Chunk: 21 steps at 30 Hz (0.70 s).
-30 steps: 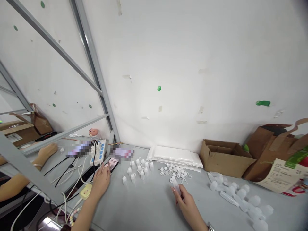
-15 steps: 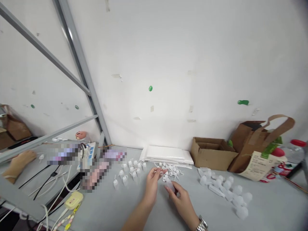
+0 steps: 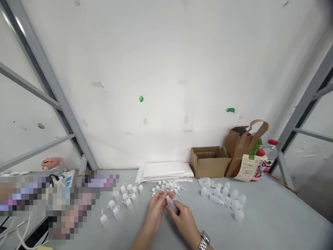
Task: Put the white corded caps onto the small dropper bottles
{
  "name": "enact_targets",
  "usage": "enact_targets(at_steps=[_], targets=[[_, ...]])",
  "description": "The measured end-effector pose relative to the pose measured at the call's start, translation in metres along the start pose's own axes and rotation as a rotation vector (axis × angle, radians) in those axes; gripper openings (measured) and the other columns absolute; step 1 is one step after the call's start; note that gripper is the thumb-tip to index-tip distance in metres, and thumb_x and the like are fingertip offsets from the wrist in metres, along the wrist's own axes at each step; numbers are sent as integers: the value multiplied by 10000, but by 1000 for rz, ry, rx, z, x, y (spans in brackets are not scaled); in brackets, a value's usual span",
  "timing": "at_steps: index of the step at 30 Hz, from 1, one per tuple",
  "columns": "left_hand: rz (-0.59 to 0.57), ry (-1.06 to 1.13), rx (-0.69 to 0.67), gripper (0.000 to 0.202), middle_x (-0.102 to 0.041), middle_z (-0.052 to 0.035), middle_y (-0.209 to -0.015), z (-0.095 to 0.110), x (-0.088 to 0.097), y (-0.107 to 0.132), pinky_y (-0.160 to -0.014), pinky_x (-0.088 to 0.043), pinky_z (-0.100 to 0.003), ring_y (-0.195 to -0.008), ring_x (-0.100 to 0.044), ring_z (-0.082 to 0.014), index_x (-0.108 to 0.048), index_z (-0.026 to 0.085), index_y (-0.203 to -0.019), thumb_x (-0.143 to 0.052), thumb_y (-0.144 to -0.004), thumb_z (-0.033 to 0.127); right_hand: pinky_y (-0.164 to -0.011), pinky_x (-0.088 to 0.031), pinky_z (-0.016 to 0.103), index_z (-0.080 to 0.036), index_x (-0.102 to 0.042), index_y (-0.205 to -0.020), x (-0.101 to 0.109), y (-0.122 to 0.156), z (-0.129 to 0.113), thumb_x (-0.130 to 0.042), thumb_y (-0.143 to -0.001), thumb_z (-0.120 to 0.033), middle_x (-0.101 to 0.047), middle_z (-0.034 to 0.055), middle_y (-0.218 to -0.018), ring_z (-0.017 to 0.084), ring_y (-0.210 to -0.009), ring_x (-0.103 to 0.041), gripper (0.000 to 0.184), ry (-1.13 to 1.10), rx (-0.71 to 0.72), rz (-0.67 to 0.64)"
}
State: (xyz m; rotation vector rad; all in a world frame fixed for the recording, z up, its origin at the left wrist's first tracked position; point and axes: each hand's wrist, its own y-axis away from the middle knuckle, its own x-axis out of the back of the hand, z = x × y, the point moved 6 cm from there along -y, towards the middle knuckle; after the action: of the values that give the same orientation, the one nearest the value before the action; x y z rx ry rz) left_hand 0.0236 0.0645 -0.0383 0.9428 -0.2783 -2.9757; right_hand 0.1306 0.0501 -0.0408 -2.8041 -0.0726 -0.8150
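Note:
My right hand (image 3: 183,218) grips a small translucent plastic dropper bottle (image 3: 171,205), which tilts with its neck toward my left hand (image 3: 156,208). Fingers of my left hand pinch a small white cap at the bottle's neck, and they hide most of the cap. Just behind my hands lies a heap of white tethered caps (image 3: 166,185). Capped white bottles (image 3: 127,198) stand and lie to the left. Uncapped translucent bottle bodies (image 3: 221,195) are scattered to the right.
The hands work on a grey table (image 3: 273,215). A stack of white flat packets (image 3: 163,170) lies against the wall, beside a cardboard box (image 3: 209,161), a brown paper bag (image 3: 241,146) and a red-capped water bottle (image 3: 271,156). Grey metal shelf uprights (image 3: 65,114) stand at the left. Pixelated patches cover the left table.
My left hand has moved from beside the phone to the bottle in my right hand. The view has swung and pulled back, so the table and wall look smaller.

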Motion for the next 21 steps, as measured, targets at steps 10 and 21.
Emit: enact_targets(at_steps=[10, 21], targets=[[-85, -91, -12, 226, -718, -126, -962, 1, -6, 1, -983, -345, -372, -1076, -572, -292, -705, 143, -791, -715, -626, 298, -603, -391, 229, -168, -647, -841, -1, 2, -1, -497, -832, -371, -669, 31, -723, 164, -633, -547, 253, -182, -58, -16], [-122, 114, 127, 204, -728, -102, -921, -9, -6, 5, -981, -361, -392, -1083, -564, -294, -707, 147, -780, -628, -640, 272, -471, -353, 223, -201, -503, -753, -10, 4, 7, -563, -780, -441, -523, -55, -529, 121, -458, -466, 249, -423, -171, -28]])
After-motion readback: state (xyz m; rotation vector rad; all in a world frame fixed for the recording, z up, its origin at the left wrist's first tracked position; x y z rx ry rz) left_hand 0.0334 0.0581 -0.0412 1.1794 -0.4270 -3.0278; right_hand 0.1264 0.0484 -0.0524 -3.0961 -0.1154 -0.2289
